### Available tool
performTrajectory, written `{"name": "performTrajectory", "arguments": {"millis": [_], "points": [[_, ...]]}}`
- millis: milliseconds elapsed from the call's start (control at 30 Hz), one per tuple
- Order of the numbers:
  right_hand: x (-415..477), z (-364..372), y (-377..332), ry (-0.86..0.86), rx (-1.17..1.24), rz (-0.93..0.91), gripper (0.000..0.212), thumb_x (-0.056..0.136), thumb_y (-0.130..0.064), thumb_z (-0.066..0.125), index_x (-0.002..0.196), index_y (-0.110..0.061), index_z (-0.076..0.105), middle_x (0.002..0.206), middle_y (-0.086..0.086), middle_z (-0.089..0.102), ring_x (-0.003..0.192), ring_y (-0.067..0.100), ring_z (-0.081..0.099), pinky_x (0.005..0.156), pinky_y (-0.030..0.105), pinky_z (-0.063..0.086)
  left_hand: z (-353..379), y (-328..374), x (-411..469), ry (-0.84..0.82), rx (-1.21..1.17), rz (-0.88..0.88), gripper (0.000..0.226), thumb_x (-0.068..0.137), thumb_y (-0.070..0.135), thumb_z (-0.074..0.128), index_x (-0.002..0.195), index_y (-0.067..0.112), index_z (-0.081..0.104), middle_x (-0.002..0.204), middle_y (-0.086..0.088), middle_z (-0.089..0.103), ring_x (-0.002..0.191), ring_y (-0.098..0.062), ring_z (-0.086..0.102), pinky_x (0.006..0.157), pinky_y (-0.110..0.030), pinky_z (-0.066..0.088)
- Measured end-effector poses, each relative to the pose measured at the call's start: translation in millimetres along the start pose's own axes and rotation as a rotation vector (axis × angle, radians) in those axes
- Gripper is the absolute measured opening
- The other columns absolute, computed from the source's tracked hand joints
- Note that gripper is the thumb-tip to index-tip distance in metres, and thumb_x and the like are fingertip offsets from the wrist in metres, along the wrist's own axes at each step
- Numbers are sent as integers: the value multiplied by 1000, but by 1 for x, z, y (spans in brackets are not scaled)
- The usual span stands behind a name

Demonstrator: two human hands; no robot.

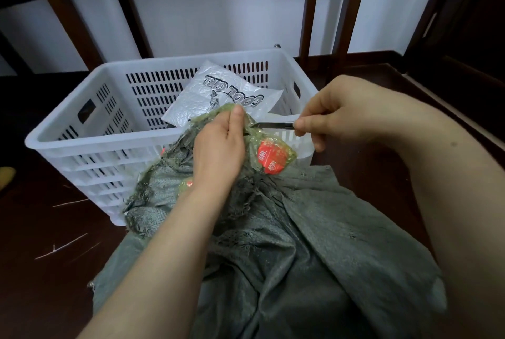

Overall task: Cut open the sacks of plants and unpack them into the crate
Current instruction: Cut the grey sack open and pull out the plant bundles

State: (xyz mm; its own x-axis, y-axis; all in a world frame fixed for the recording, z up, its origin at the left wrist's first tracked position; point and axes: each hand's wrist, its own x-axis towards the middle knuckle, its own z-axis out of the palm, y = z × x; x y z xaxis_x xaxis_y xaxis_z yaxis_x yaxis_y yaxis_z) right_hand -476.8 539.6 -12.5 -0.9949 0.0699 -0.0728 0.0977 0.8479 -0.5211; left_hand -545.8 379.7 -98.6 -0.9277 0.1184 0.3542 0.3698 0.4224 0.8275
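Risk noted: my left hand [218, 144] grips the wrapped bundle [276, 154] at the mouth of the sack [314, 243], against the near wall of the crate [90, 137], while my right hand [336, 117] pinches a blade [273, 125] pointed at my left thumb, which a slip would cut.

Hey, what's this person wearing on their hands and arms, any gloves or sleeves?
Nothing visible: the left hand and right hand are bare, with no gloves, rings or watch. Both forearms are uncovered, with no sleeve in view.

dark floor [41, 229], white crate [82, 152], grey sack [328, 256]
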Motion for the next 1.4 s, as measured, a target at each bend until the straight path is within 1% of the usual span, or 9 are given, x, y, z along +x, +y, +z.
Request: {"name": "performTrajectory", "arguments": {"millis": [167,367,700,833,933,1033,1167,1267,1400], "points": [[-1,3,-7,19,-100,-32,31,91,-34,60,61,-28,62,47,-10,60,41,-5,49,50,20,37,-3,-1,-1,10,88,64,48,100,42,38,57,22,34,51,7,38,54,-15,39,54,-31,27],[0,12,-19,23,-238,7,20,91,-39,59,91,-26,74,70,-6,69,77,13,65,79,38,55,-4,-2,0,33,155,128,48,99,43,41,55,25,34,50,8,37,51,-8,38,50,-28,26],[9,43,-40,182,-528,22,16,97,-25,50,108,-24,63,85,-1,46,79,22,44,59,34,33,1,-3,-2,51,207,143,37,97,45,43,71,21,53,62,-1,48,68,-28,48,59,-31,34],[12,49,-40,182,-503,17,10,97,-22,49,98,-24,59,74,-5,42,78,21,44,48,26,26,-7,-8,3,94,218,79,43,96,44,46,58,26,42,54,5,41,65,-27,45,59,-30,32],[11,44,-40,182,-499,29,10,96,-22,51,99,-24,60,79,-5,49,78,22,48,47,26,27,-13,-7,4,100,188,72,41,96,44,47,61,24,52,54,6,45,66,-29,48,59,-29,32],[9,43,-42,173,-510,34,10,95,-21,54,100,-23,62,82,-4,52,78,23,49,50,27,29,-16,-9,8,114,179,62,35,96,45,48,87,20,70,76,-5,66,83,-32,61,63,-29,38],[6,51,-48,182,-538,3,8,97,-21,51,96,-25,57,71,-4,41,76,20,40,54,30,27,-10,-8,4,54,215,94,41,95,45,47,65,20,58,61,5,54,74,-29,56,62,-32,42],[7,63,-48,165,-530,-10,16,99,-21,46,108,-19,59,91,0,56,79,19,38,58,32,30,-5,-8,-3,27,268,119,40,95,46,45,80,16,66,73,-2,64,78,-26,57,64,-33,44],[12,62,-44,116,-499,21,10,97,-23,48,87,-26,47,68,-5,35,73,19,40,47,25,21,-15,-17,2,68,247,79,35,95,44,49,79,19,68,67,-2,56,77,-31,58,63,-32,41]]}}
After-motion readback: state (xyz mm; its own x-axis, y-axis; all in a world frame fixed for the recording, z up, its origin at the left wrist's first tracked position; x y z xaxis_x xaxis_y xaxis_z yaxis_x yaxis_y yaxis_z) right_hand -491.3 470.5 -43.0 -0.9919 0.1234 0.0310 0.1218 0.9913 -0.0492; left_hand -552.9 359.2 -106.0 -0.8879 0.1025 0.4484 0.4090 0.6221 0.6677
